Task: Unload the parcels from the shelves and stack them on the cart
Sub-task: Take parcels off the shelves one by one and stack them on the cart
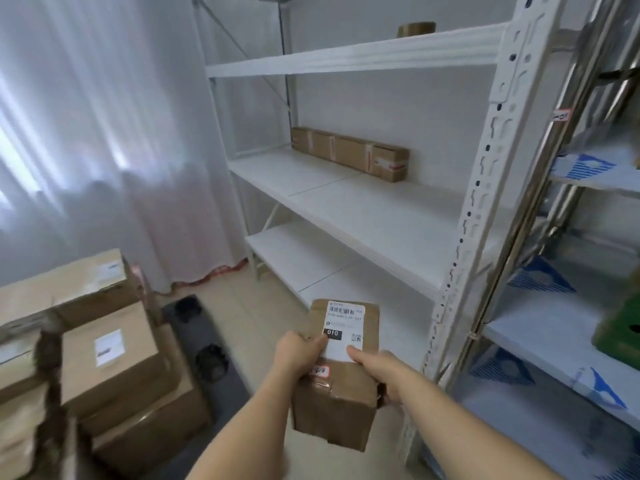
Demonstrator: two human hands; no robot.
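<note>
I hold a small brown cardboard parcel (337, 400) with a white shipping label in front of me, above the floor. My left hand (298, 353) grips its left edge with the thumb on the label. My right hand (382, 374) grips its right side, thumb on top. A long brown parcel (349, 153) lies at the back of the white shelf unit's (363, 216) middle board. Another brown parcel (415, 29) peeks over the top board. The black cart (204, 355) at lower left carries several stacked brown boxes (110, 355).
A white curtain (104, 133) hangs at left behind the cart. A second shelf unit (561, 341) at right holds white and blue packages and a green box (620, 330). A white perforated upright (485, 188) stands between the two units.
</note>
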